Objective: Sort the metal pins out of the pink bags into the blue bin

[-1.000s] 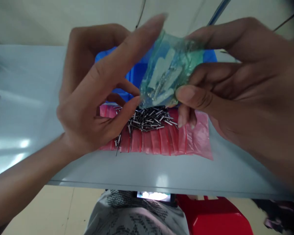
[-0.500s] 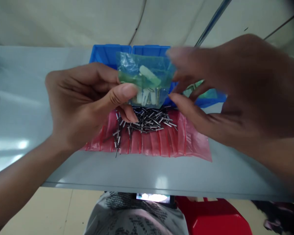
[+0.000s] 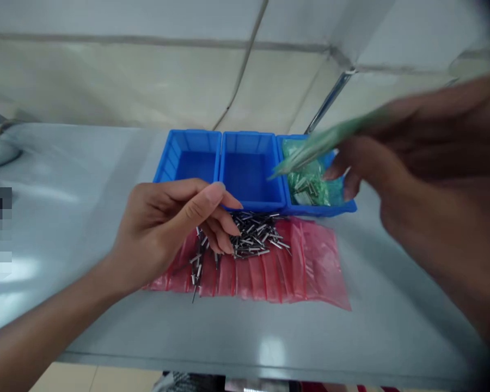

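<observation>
My right hand point(image 3: 416, 169), blurred, grips a thin green plastic bag point(image 3: 330, 141) by one end, and the bag tilts over the right blue bin. My left hand point(image 3: 188, 218) hovers above the left side of a pile of rivets point(image 3: 255, 234). Its fingers are loosely curled and apart, with nothing in them. The rivets, silver and dark with long pins, lie on a row of overlapping pink plastic bags point(image 3: 249, 277). More green bags with small parts point(image 3: 310, 185) fill the right bin.
Three blue bins stand side by side at the back of the grey table point(image 3: 179, 332): a left bin point(image 3: 191, 141), a middle bin point(image 3: 249, 204) and a right bin point(image 3: 322, 210). A cable point(image 3: 245, 60) hangs against the pale wall behind.
The green bag has left my left hand and moved right in my right hand, toward the right bin. My left hand has let go. The view has tilted up, showing more of the bins.
</observation>
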The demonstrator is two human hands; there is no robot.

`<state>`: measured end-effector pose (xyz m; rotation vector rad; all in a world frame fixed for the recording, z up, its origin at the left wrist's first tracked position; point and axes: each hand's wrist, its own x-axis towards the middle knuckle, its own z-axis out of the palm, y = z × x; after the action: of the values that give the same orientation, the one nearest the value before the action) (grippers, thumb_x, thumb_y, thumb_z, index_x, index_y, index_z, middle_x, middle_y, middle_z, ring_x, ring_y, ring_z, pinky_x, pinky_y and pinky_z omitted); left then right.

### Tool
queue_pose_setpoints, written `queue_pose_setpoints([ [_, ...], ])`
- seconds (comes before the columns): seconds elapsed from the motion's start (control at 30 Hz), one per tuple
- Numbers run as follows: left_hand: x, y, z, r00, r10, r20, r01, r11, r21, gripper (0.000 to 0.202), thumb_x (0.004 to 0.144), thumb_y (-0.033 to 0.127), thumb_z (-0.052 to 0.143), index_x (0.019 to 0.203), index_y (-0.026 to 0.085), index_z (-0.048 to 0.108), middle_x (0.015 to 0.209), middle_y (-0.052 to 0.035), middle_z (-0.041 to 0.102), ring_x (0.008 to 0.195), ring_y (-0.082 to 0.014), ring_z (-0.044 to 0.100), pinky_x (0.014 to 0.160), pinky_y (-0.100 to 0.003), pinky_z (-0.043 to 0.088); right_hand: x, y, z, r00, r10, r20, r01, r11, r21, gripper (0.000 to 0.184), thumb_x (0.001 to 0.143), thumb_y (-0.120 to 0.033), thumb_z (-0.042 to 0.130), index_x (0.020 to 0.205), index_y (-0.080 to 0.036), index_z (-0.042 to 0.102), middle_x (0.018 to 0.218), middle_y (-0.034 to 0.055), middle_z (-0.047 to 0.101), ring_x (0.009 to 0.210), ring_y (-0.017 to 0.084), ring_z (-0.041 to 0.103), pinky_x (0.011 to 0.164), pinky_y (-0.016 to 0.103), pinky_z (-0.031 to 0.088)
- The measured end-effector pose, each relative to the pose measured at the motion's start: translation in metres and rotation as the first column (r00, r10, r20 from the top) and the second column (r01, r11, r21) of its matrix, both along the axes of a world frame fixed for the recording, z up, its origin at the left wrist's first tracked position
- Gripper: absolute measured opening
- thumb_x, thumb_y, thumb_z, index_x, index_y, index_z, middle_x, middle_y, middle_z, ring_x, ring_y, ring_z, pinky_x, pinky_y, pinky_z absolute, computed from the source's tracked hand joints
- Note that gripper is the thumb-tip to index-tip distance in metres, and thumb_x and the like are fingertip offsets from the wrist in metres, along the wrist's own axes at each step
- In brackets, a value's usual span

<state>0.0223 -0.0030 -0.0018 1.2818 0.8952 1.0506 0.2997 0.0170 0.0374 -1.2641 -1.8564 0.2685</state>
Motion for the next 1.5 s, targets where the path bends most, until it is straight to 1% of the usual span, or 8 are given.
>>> queue_pose_setpoints([
  [0.17, -0.001, 0.004, 0.000, 0.999, 0.033, -0.030, -0.032, 0.998, 0.048, 0.020, 0.105, 0.040, 0.078, 0.096, 0.025, 0.089, 0.079, -0.0042, 0.083, 0.059, -0.0201, 0.080, 0.055, -0.023, 0.070, 0.038, 0.042, 0.004, 0.981, -0.129, -0.142, 0.111, 0.985, -0.131, 0.037, 0.092, -0.019, 0.082, 0.126, -0.031, 0.073, 0.075, -0.0039, 0.062, 0.061, 0.016, 0.062, 0.054, 0.033, 0.045],
  [0.27, -0.002, 0.003, -0.001, 0.997, 0.055, -0.051, -0.051, 0.996, 0.074, 0.019, 0.103, 0.040, 0.080, 0.096, 0.026, 0.089, 0.079, -0.0037, 0.083, 0.058, -0.0192, 0.079, 0.056, -0.022, 0.070, 0.054, 0.062, -0.003, 0.969, -0.137, 0.207, 0.190, 0.945, -0.264, 0.012, 0.095, -0.017, 0.079, 0.104, -0.025, 0.082, 0.073, -0.0004, 0.070, 0.063, 0.015, 0.062, 0.062, 0.035, 0.048],
  [0.5, -0.001, -0.001, -0.002, 0.986, 0.104, -0.131, -0.082, 0.983, 0.166, 0.017, 0.105, 0.037, 0.078, 0.096, 0.029, 0.089, 0.079, -0.0005, 0.083, 0.058, -0.0168, 0.078, 0.056, -0.021, 0.070, 0.037, 0.038, -0.004, 0.758, -0.127, 0.640, 0.207, 0.977, -0.053, 0.026, 0.107, -0.026, 0.064, 0.119, -0.022, 0.087, 0.137, 0.0163, 0.080, 0.118, 0.032, 0.078, 0.112, 0.056, 0.058],
  [0.73, 0.002, -0.005, 0.000, 0.957, 0.190, -0.220, -0.114, 0.941, 0.318, 0.020, 0.109, 0.031, 0.074, 0.094, 0.026, 0.086, 0.081, 0.0024, 0.081, 0.063, -0.0150, 0.078, 0.054, -0.028, 0.069, 0.001, 0.005, -0.021, 0.543, 0.062, 0.838, 0.102, 0.985, -0.138, 0.060, 0.118, -0.043, 0.039, 0.163, -0.007, 0.056, 0.160, 0.0293, 0.066, 0.132, 0.049, 0.076, 0.104, 0.066, 0.066],
  [0.97, -0.003, -0.005, -0.003, 0.874, 0.333, -0.354, -0.136, 0.867, 0.479, 0.027, 0.112, 0.041, 0.069, 0.097, 0.026, 0.086, 0.088, 0.0014, 0.082, 0.074, -0.0128, 0.077, 0.065, -0.029, 0.065, 0.001, 0.001, -0.018, 0.610, 0.036, 0.791, 0.092, 0.989, -0.117, 0.055, 0.119, -0.042, 0.037, 0.162, -0.013, 0.055, 0.169, 0.0273, 0.057, 0.160, 0.052, 0.053, 0.123, 0.071, 0.053],
  [1.07, -0.016, 0.005, -0.007, 0.740, 0.459, -0.492, 0.055, 0.688, 0.724, 0.022, 0.113, 0.038, 0.066, 0.111, 0.031, 0.087, 0.102, 0.0012, 0.084, 0.096, -0.0154, 0.078, 0.095, -0.034, 0.067, -0.009, -0.013, -0.019, 0.644, 0.082, 0.760, -0.209, 0.975, 0.072, 0.047, 0.118, -0.040, 0.043, 0.158, -0.024, 0.062, 0.158, 0.0155, 0.068, 0.142, 0.039, 0.067, 0.112, 0.057, 0.060],
  [1.2, -0.031, 0.027, -0.016, 0.665, 0.460, -0.588, 0.385, 0.463, 0.798, 0.037, 0.101, 0.032, 0.081, 0.137, 0.028, 0.079, 0.150, -0.0058, 0.077, 0.145, -0.0331, 0.069, 0.128, -0.060, 0.058, -0.029, -0.027, -0.039, 0.563, 0.288, 0.774, -0.597, 0.790, 0.140, 0.027, 0.112, -0.026, 0.062, 0.133, -0.024, 0.079, 0.115, 0.0067, 0.081, 0.100, 0.027, 0.074, 0.074, 0.042, 0.063],
  [1.5, -0.032, 0.027, -0.022, 0.595, 0.376, -0.710, 0.487, 0.534, 0.691, 0.033, 0.113, 0.024, 0.057, 0.142, 0.019, 0.072, 0.167, -0.0095, 0.065, 0.162, -0.0272, 0.059, 0.131, -0.055, 0.060, -0.040, -0.024, -0.061, 0.745, 0.404, 0.531, -0.525, 0.846, 0.094, 0.020, 0.114, -0.019, 0.061, 0.104, -0.021, 0.079, 0.113, 0.0007, 0.083, 0.094, 0.018, 0.076, 0.079, 0.036, 0.060],
])
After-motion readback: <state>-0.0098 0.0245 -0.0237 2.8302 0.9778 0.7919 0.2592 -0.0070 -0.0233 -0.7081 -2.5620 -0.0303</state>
